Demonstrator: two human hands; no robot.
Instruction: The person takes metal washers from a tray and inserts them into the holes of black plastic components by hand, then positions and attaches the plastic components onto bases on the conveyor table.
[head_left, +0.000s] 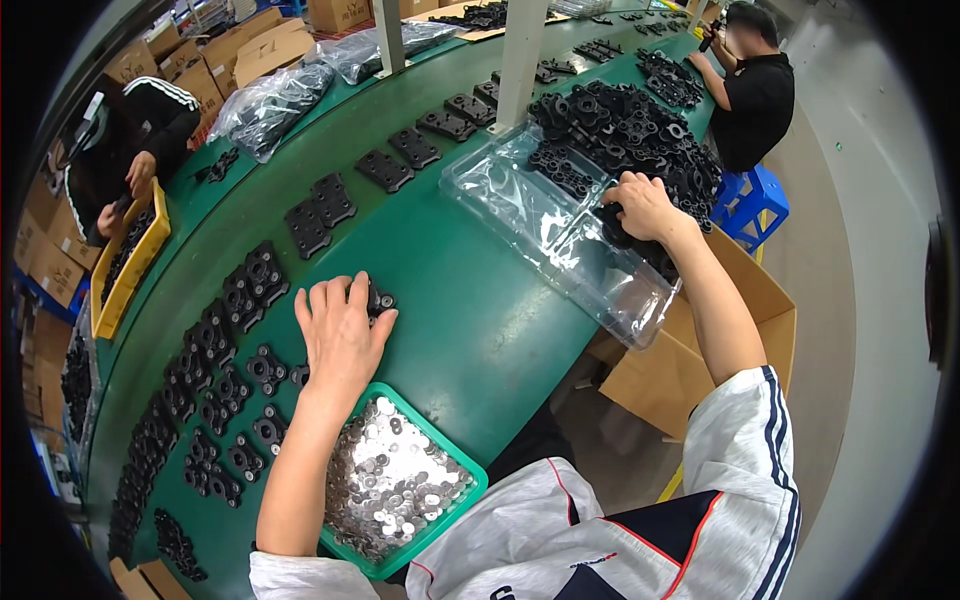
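Note:
On the green worktop, my left hand [343, 325] curves over a black plastic part [381, 300], gripping it between thumb and fingers; the palm hides much of it. Just below that wrist, a green tray [475, 487] holds many small silvery metal discs [385, 470]. My right hand [645, 208] reaches far right, its fingers curled on a black plastic part [613, 222] at the near edge of a large heap of similar parts [640, 130]. Beside that hand lies a clear plastic tray [530, 215], partly under the heap.
Rows of black parts [210, 335] line the green conveyor on the left and ahead. A metal post [520, 65] rises beyond the clear tray. An open cardboard box [660, 380] stands below my right arm. One person works by a yellow crate [125, 262], another near a blue stool [750, 205].

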